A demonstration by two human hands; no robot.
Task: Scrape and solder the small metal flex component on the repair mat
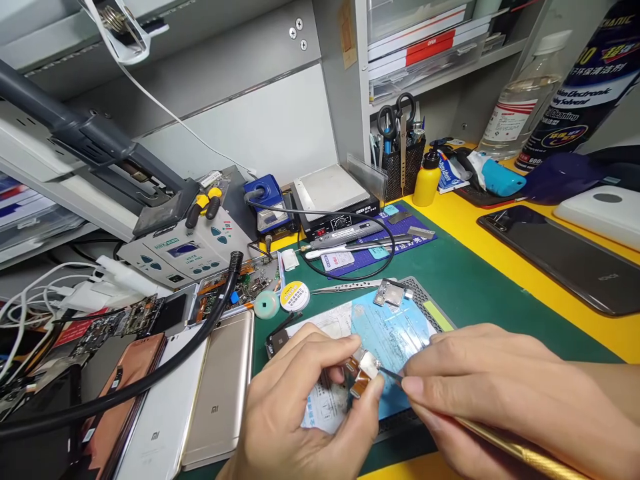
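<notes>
My left hand (305, 407) is closed in a pinch on a small phone part with a metal shield and an orange flex strip (364, 371), held just above the blue sheet (395, 337). My right hand (500, 393) grips a thin gold-handled tool (505, 445); its fine tip touches the part's right edge. Another small metal part (390, 293) lies on the grey mat (433, 300) behind the blue sheet.
Several phones (220, 393) lie at the left beside bare circuit boards (235, 287). A black hose (150, 377) crosses them. Solder paste tin (294, 296), tweezers (345, 287), hot plate (333, 193), yellow bottle (427, 179) and a dark phone (565, 257) stand further back.
</notes>
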